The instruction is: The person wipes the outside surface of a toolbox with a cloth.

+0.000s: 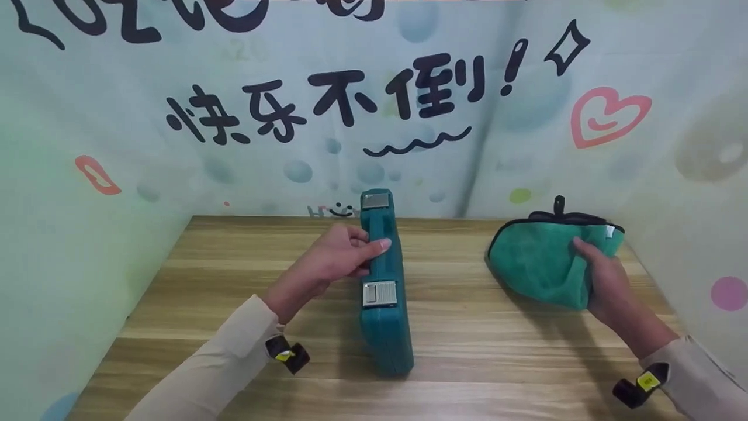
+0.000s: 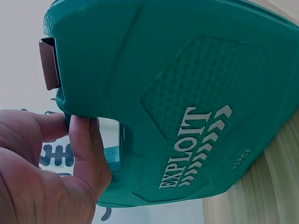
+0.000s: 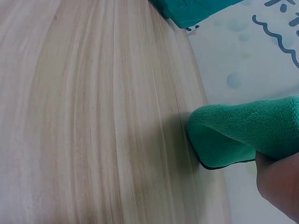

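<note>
A teal plastic tool case (image 1: 392, 339) with two silver latches stands upright on the table, handle side up. My left hand (image 1: 342, 254) grips its handle, thumb over the top and fingers curled through the opening. In the left wrist view the broad side of the tool case (image 2: 187, 84) shows raised "EXPLOIT" lettering. Off to the right, my right hand (image 1: 608, 283) pinches a green plush cloth (image 1: 534, 260) with black edging, thumb on the near face and the other fingers hidden behind. A dark piece (image 1: 559, 206) pokes above the cloth's top edge. The cloth (image 3: 243, 126) looks folded over in the right wrist view.
The wood-grain table (image 1: 245, 362) runs back to a printed backdrop (image 1: 432, 169) with dark lettering. Pale walls (image 1: 70, 251) of the same printed sheet close in the left and right sides. Small black cameras (image 1: 287, 354) sit on both wrists.
</note>
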Tool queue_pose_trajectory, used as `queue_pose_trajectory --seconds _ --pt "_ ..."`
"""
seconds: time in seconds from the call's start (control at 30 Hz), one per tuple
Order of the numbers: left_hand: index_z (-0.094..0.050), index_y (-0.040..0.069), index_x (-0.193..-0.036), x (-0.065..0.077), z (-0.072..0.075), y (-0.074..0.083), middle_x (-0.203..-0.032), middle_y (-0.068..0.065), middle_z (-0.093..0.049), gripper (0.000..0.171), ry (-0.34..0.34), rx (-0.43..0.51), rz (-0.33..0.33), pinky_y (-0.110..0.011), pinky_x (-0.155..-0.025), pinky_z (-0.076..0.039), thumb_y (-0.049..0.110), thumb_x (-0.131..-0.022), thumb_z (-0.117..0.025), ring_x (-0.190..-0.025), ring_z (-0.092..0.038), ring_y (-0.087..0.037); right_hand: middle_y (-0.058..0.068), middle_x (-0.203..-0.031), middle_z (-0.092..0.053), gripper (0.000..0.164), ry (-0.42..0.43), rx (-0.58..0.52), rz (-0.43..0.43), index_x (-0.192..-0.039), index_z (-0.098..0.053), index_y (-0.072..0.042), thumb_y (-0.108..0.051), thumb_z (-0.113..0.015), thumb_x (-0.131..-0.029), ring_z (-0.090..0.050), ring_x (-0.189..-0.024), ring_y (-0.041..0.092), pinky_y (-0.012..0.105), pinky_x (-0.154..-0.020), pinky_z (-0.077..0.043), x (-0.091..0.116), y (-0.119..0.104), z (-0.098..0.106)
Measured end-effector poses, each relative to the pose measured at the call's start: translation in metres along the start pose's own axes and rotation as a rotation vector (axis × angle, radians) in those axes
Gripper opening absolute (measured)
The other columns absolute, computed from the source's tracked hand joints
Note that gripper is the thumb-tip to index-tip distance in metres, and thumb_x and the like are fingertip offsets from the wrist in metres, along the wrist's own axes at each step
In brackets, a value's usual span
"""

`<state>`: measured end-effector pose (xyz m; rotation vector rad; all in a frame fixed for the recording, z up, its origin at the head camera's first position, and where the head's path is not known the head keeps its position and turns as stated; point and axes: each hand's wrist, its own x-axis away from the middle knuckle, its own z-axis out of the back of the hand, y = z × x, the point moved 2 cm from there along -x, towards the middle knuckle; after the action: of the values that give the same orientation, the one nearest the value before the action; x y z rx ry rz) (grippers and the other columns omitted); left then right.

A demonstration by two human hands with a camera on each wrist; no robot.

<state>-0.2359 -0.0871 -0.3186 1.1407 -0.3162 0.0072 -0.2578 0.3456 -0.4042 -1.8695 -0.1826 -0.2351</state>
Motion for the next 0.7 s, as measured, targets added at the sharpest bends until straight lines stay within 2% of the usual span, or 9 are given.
queue_pose_trajectory --seconds 0.2,0.37,0.53,0.7 --pt "-0.061 0.001 -0.121 0.006 0.003 0.004 -0.106 -0.012 -0.067 0.042 -0.006 -0.074 0.011 -0.033 -0.08 -0.057 0.034 -0.097 -0.072 -0.089 -0.066 -0.024 -0.001 -0.125 -0.049 0.041 -0.004 0.049 0.027 -0.127 -0.038 -0.021 -0.037 -0.065 -0.101 -0.054 -0.108 0.012 0.029 -0.086 -0.053 0.001 0.003 -0.005" --pt "-0.065 0.003 -0.11 0.009 0.002 0.006 -0.099 -0.012 -0.068 0.034 0.008 -0.119 0.004 -0.032 -0.076 -0.056 0.033 -0.097 -0.072 -0.084 -0.066 -0.023 -0.002 -0.12 -0.052 0.037 -0.018 0.054 0.041 -0.127 -0.039 -0.02 -0.034 -0.064 -0.102 -0.056 -0.105 0.011 0.029 -0.085 -0.053 0.002 0.005 -0.005" --pt "-0.064 0.005 -0.103 0.002 -0.011 0.013 -0.087 -0.01 -0.067 0.032 0.012 -0.13 0.0 -0.031 -0.072 -0.053 0.035 -0.096 -0.072 -0.072 -0.064 -0.021 0.0 -0.13 -0.043 0.042 -0.008 0.09 0.022 -0.128 -0.037 -0.024 -0.039 -0.066 -0.1 -0.047 -0.115 0.017 0.028 -0.084 -0.053 0.0 0.004 -0.008" --pt "-0.067 0.007 -0.096 -0.009 -0.033 0.025 -0.08 -0.007 -0.066 0.032 0.007 -0.119 0.005 -0.034 -0.072 -0.052 0.039 -0.095 -0.073 -0.069 -0.064 -0.02 0.0 -0.135 -0.038 0.051 -0.009 0.131 0.016 -0.134 -0.033 -0.027 -0.044 -0.066 -0.099 -0.039 -0.124 0.021 0.027 -0.083 -0.052 -0.004 0.001 -0.012"
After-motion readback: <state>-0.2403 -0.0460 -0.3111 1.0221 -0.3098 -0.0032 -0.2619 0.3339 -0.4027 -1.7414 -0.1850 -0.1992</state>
